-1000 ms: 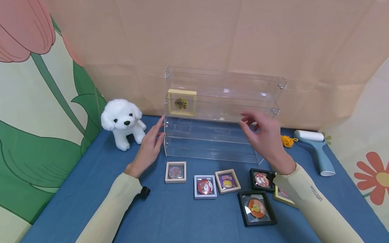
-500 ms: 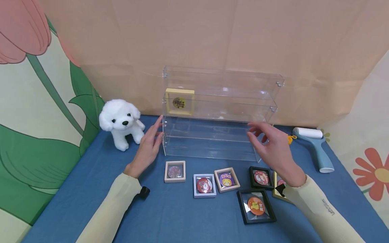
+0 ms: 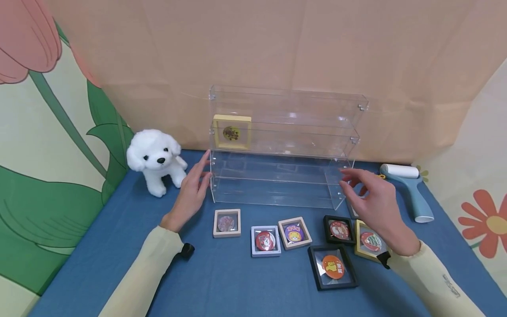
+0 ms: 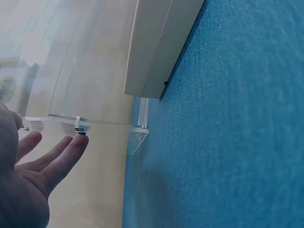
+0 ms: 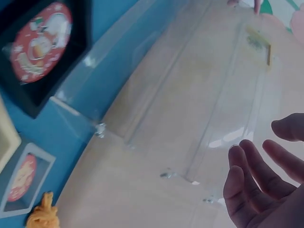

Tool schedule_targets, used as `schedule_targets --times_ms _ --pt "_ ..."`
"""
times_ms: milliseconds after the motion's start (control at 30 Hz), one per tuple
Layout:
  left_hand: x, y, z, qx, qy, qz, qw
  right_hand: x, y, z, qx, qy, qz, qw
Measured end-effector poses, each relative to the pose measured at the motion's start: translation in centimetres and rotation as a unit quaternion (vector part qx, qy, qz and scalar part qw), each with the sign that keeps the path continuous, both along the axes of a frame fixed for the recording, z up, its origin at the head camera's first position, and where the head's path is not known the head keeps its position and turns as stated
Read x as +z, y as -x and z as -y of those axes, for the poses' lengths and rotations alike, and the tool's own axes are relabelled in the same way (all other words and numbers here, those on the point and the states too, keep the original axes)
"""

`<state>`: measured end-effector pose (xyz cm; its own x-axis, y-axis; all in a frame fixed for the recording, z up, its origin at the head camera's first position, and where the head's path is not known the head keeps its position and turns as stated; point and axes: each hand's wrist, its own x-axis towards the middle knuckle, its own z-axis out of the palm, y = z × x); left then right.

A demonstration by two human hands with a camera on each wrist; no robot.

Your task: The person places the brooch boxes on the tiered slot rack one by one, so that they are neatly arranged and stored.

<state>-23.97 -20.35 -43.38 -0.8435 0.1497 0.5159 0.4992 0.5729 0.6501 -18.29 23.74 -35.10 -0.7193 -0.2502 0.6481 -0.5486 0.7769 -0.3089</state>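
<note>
A clear acrylic tiered display stand [image 3: 273,171] stands on the blue cloth. My left hand [image 3: 190,191] has its fingertips at the stand's left side panel, close to a small metal fastener [image 4: 80,126] in the left wrist view. Past the stand's right end hovers my right hand [image 3: 374,202], loosely bent and holding nothing. One yellow-framed badge [image 3: 232,132] stands upright at the left of an upper tier. Lying in front are badge frames: pale wood [image 3: 227,223], lavender [image 3: 266,241], another wood [image 3: 295,233], small black [image 3: 339,230], large black [image 3: 333,267] and yellow [image 3: 369,241].
A grey frame [image 5: 26,183], mostly behind my right hand in the head view, lies beside an orange yarn-like piece [image 5: 43,216]. At the right is a blue-handled lint roller [image 3: 412,189]. A white plush dog [image 3: 156,160] stands left of the stand.
My right hand has moved right and nearer to me, from over the lower tiers to past the stand's right end. My left hand stays at the side panel.
</note>
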Motion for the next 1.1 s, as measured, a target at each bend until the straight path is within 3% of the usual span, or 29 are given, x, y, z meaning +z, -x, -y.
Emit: schedule_targets --times_ms 833,1100 --pt "0.0 0.1 0.0 -0.001 0.003 -0.009 1.0000 -2.8 -4.3 -3.6 -0.066 -0.020 0.056 0.9960" --pt "-0.2 0.0 0.1 0.003 0.004 -0.003 1.0000 -3.4 -5.7 -4.9 -0.093 -0.023 0.100 0.9903"
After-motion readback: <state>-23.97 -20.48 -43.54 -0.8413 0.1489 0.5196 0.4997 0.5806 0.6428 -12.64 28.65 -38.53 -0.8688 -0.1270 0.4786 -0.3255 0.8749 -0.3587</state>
